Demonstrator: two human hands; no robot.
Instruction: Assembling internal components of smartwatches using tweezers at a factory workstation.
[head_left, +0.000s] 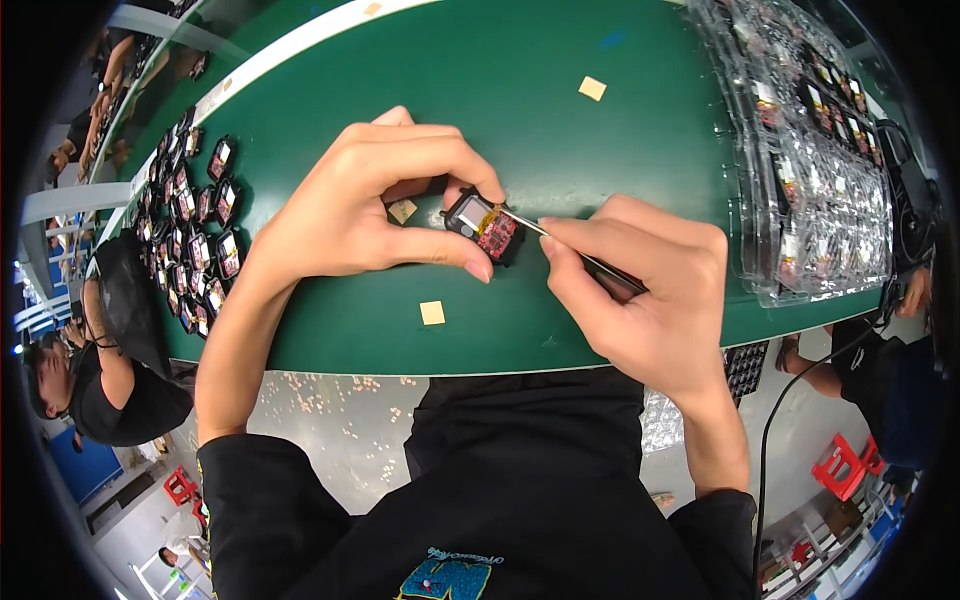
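1. the shirt (430,515) is black, with soft creases in its cloth.
2. its left sleeve (265,490) is short, black and loose around the elbow, with small yellowish marks along the outer edge.
3. the right sleeve (712,530) is also short and black, with a thin yellowish trace on its outer side.
4. on the front is a blue emblem (450,580) outlined in yellow (its finer details are too small to tell).
5. light-blue lettering (466,555) curves above it.
6. the legwear (525,405) is black and folded.
7. the left hand (375,195) and right hand (655,280) are bare, as are both forearms.
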